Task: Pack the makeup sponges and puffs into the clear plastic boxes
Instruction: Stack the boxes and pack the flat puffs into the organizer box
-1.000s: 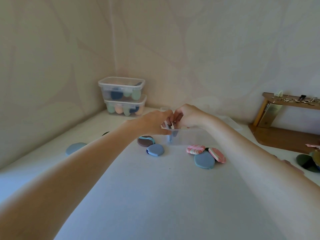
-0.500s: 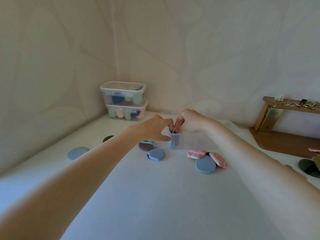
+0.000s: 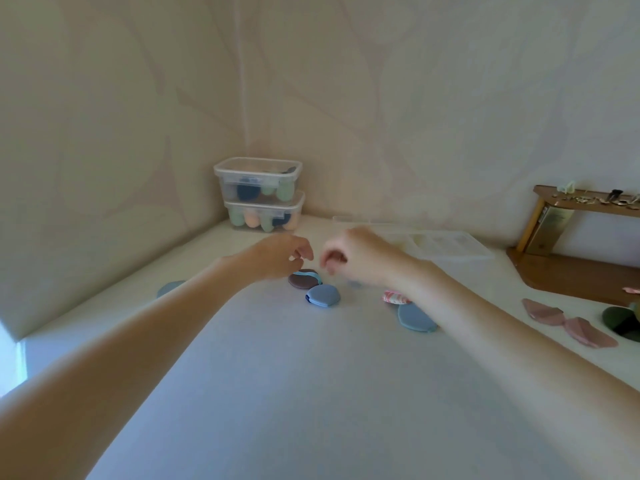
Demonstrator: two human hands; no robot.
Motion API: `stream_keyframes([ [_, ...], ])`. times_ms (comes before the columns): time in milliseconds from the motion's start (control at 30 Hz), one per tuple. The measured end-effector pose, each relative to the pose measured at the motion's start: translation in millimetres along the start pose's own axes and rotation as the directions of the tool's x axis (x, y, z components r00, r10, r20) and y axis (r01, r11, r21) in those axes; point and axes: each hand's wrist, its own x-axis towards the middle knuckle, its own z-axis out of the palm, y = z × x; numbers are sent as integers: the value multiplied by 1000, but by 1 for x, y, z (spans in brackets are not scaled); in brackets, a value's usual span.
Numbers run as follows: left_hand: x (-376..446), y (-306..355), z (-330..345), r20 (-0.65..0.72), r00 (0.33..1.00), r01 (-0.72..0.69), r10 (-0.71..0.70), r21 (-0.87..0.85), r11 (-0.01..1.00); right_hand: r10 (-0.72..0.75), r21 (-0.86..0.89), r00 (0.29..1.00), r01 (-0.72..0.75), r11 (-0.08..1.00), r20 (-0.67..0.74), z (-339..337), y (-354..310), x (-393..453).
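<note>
- Pale patterned walls meet in a corner behind a white table top (image 3: 311, 393), which fills most of the head view; a wooden shelf (image 3: 585, 202) with small oddments stands at the far right.
- Half a second ago both hands were bunched over the rim of a clear box, pushing something dark into it. Now they have lifted and parted, and the box itself is barely readable: only a faint clear smudge shows just beyond the right hand, too blurred to be sure of.
- Left hand (image 3: 280, 256) hovers just above the brown puff (image 3: 302, 279), fingers loosely curled and, as far as I can see, grasping nothing.
- Right hand (image 3: 356, 256) is half clenched, knuckles up; I cannot tell whether anything is pinched inside it.
- My reading: one piece has just gone in, and the hands are turning to the next loose puff.
- Still unpacked on the table: the brown puff, a light blue puff (image 3: 323, 295) touching it, a pink striped puff (image 3: 394, 296), a larger blue puff (image 3: 415, 317), another blue one (image 3: 169, 288) far left, pink pieces (image 3: 568, 320) and a dark green puff (image 3: 620, 322) at right.
- Two filled boxes (image 3: 261, 195) sit stacked in the corner, lids on; a flat clear lid (image 3: 446, 245) lies behind the right hand.
</note>
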Motion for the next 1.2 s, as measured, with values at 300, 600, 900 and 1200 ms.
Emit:
stream_keyframes([
  [300, -9, 2, 14, 165, 982, 74, -91, 110, 991, 77, -18, 977, -75, 997, 199, 32, -4, -8],
  [600, 5, 25, 5, -115, 993, -34, 28, -44, 998, 442, 328, 805, -326, 887, -395, -26, 50, 1],
  [900, 24, 69, 12, -84, 971, -228, 224, -50, 972, 512, 172, 820, -482, 859, -255, 2, 54, 5],
  [1200, 29, 73, 17, 26, 971, -240, 239, 115, 964, 469, 64, 882, -466, 883, -48, -5, 64, 1],
])
